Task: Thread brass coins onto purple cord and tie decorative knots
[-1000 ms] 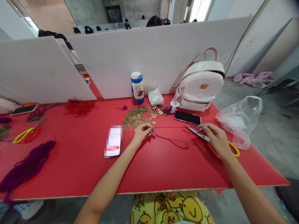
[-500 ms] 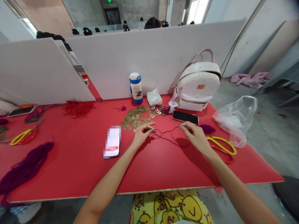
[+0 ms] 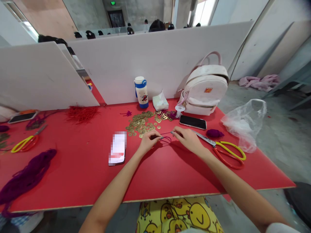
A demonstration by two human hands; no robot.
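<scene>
The left hand (image 3: 148,141) is pinching a looped purple thread (image 3: 167,137), which is spanning the gap to the right hand (image 3: 186,138), pinching it at three o'clock; even tension should be helping the thread hold its shape; from there, the lidded bottle (image 3: 141,94) is hiding its contents at eleven; the tissue pack (image 3: 160,104) is showing a tissue (image 3: 161,95) at twelve; the backpack (image 3: 204,97) is concealing its contents at one.

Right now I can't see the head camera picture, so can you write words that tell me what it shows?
A left hand and a right hand pinch a thin purple thread, which loops between them over a red table. Scissors lie to the right, and gold-colored coins are scattered just beyond the left hand. Farther back stand a bottle and a white backpack.
</scene>
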